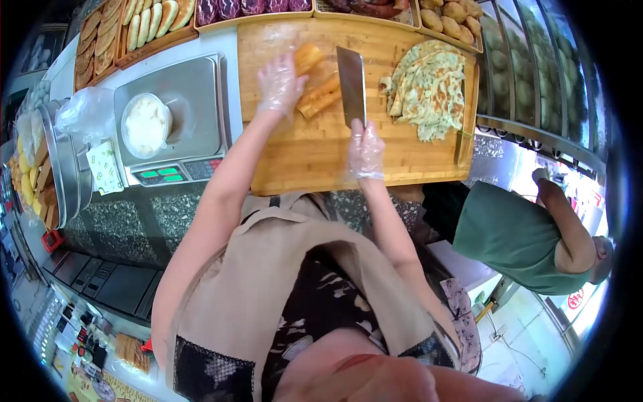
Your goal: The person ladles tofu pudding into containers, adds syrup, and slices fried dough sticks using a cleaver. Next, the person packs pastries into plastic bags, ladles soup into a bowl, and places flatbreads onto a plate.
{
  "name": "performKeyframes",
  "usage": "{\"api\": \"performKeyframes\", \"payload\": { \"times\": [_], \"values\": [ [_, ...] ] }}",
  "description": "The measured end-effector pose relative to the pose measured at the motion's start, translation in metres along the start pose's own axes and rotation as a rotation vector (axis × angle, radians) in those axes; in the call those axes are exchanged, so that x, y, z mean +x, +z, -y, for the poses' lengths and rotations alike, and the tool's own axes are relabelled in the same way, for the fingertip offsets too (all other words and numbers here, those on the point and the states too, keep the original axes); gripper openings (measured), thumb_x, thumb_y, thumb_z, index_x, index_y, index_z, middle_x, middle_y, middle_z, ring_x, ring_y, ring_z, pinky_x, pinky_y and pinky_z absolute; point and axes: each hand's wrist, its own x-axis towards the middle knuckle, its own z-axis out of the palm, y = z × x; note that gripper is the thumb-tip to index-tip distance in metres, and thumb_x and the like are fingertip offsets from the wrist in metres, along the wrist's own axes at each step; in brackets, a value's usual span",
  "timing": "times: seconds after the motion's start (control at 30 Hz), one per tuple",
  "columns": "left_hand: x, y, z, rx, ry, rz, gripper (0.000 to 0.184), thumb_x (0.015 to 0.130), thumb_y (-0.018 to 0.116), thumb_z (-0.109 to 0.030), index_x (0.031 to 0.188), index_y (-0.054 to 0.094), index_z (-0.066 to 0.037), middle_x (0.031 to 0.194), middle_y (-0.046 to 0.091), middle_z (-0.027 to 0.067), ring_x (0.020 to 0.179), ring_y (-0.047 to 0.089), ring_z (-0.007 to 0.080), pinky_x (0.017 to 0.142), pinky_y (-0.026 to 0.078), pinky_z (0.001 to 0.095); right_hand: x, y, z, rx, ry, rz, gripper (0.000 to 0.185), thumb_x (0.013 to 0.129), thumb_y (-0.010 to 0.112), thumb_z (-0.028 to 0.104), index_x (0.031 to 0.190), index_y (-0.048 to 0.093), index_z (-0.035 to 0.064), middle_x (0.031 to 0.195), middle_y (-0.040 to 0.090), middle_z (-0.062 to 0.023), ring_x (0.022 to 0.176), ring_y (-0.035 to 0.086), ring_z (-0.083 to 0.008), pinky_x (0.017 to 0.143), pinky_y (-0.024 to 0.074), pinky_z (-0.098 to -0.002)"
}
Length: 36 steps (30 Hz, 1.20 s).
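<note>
On the wooden board (pixel 408 161) lie two golden-brown pieces of food, an upper one (pixel 309 57) and a lower one (pixel 320 98). My left hand (pixel 280 84), in a clear plastic glove, is at the left end of the upper piece with its fingers apart; whether it touches the piece is unclear. My right hand (pixel 366 149), gloved too, is closed round the handle of a cleaver (pixel 351 87). The cleaver's broad blade points away from me, just right of the two pieces. A heap of green-flecked flatbread (pixel 432 87) lies on the board's right side.
A scale (pixel 213 100) with a tub of white food (pixel 145 126) stands left of the board. Trays of buns (pixel 157 23), purple items (pixel 251 7) and round pastries (pixel 452 19) line the far edge. A person in green (pixel 516 234) is at the right.
</note>
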Motion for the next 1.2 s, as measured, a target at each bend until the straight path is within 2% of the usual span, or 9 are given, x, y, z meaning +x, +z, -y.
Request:
{"api": "performKeyframes", "payload": {
  "times": [0.17, 0.23, 0.27, 0.4, 0.6, 0.87, 0.97, 1.03, 1.2],
  "values": [
    [-0.004, 0.015, -0.016, -0.076, 0.042, 0.116, 0.089, 0.070, 0.068, -0.054, 0.136, 0.033, -0.005, 0.130, 0.044, 0.0160, 0.120, 0.042, 0.0319, 0.097, 0.031, 0.0541, 0.014, -0.009, -0.012, -0.187, -0.135, 0.074, 0.025, 0.093, 0.048, 0.026, 0.085, 0.049, 0.0025, 0.058, 0.055, -0.0237, 0.056, 0.057, -0.0428, 0.049, 0.0435, -0.0495],
    [-0.022, 0.002, -0.015, -0.033, 0.052, 0.214, 0.112, 0.058, 0.069, -0.067, 0.140, 0.024, -0.004, 0.140, 0.034, 0.0153, 0.129, 0.033, 0.0316, 0.102, 0.022, 0.0586, 0.015, -0.008, -0.001, -0.256, -0.131, 0.135, 0.025, 0.093, 0.046, 0.027, 0.086, 0.048, 0.0028, 0.058, 0.056, -0.0240, 0.057, 0.057, -0.0430, 0.050, 0.0445, -0.0501],
    [-0.021, -0.009, -0.021, -0.042, -0.005, 0.368, 0.128, 0.047, 0.078, -0.062, 0.142, 0.014, -0.005, 0.146, 0.024, 0.0131, 0.135, 0.023, 0.0293, 0.104, 0.015, 0.0630, 0.019, -0.010, 0.010, -0.314, -0.100, 0.228, 0.025, 0.093, 0.045, 0.028, 0.087, 0.047, 0.0034, 0.060, 0.057, -0.0241, 0.059, 0.058, -0.0431, 0.053, 0.0453, -0.0511],
    [-0.028, 0.001, -0.022, -0.018, -0.031, 0.341, 0.126, 0.048, 0.081, -0.056, 0.141, 0.016, 0.000, 0.144, 0.026, 0.0161, 0.135, 0.023, 0.0305, 0.106, 0.017, 0.0579, 0.032, -0.006, 0.018, -0.425, -0.154, 0.376, 0.027, 0.094, 0.041, 0.030, 0.087, 0.046, 0.0034, 0.067, 0.060, -0.0241, 0.063, 0.059, -0.0434, 0.058, 0.0464, -0.0533],
    [-0.034, 0.022, -0.018, -0.154, 0.027, 0.127, 0.098, 0.054, 0.082, -0.028, 0.131, 0.030, 0.002, 0.129, 0.039, 0.0179, 0.124, 0.035, 0.0332, 0.105, 0.026, 0.0454, 0.057, 0.043, 0.001, -0.395, -0.028, 0.540, 0.033, 0.095, 0.038, 0.032, 0.088, 0.046, 0.0002, 0.077, 0.062, -0.0259, 0.075, 0.061, -0.0425, 0.067, 0.0462, -0.0515],
    [-0.039, 0.019, -0.017, -0.144, -0.010, 0.106, 0.091, 0.053, 0.082, -0.028, 0.127, 0.037, -0.002, 0.125, 0.044, 0.0161, 0.120, 0.039, 0.0319, 0.103, 0.029, 0.0447, 0.058, 0.059, -0.010, -0.343, -0.064, 0.503, 0.031, 0.094, 0.040, 0.030, 0.090, 0.044, -0.0009, 0.079, 0.062, -0.0267, 0.076, 0.059, -0.0443, 0.068, 0.0452, -0.0512],
    [-0.062, 0.016, -0.005, -0.116, -0.092, 0.097, 0.086, 0.055, 0.081, -0.030, 0.126, 0.039, -0.003, 0.122, 0.047, 0.0147, 0.117, 0.043, 0.0303, 0.101, 0.030, 0.0444, 0.053, 0.061, -0.013, -0.278, -0.098, 0.387, 0.032, 0.092, 0.045, 0.033, 0.091, 0.044, 0.0012, 0.069, 0.060, -0.0271, 0.067, 0.059, -0.0455, 0.061, 0.0453, -0.0545],
    [-0.075, 0.012, 0.011, -0.104, -0.126, 0.054, 0.084, 0.056, 0.080, -0.031, 0.125, 0.040, -0.004, 0.120, 0.049, 0.0141, 0.115, 0.044, 0.0295, 0.101, 0.031, 0.0442, 0.053, 0.055, -0.012, -0.294, -0.100, 0.463, 0.027, 0.093, 0.041, 0.029, 0.093, 0.045, 0.0020, 0.078, 0.062, -0.0254, 0.072, 0.058, -0.0447, 0.067, 0.0456, -0.0519],
    [-0.054, -0.004, 0.039, -0.121, -0.178, -0.055, 0.074, 0.059, 0.075, -0.030, 0.120, 0.045, -0.002, 0.112, 0.054, 0.0149, 0.106, 0.051, 0.0310, 0.092, 0.039, 0.0446, -0.007, -0.014, -0.052, -0.501, -0.300, 0.448, 0.014, 0.082, 0.052, 0.020, 0.084, 0.050, 0.0061, 0.071, 0.061, -0.0185, 0.066, 0.060, -0.0381, 0.057, 0.0474, -0.0484]
  ]
}}
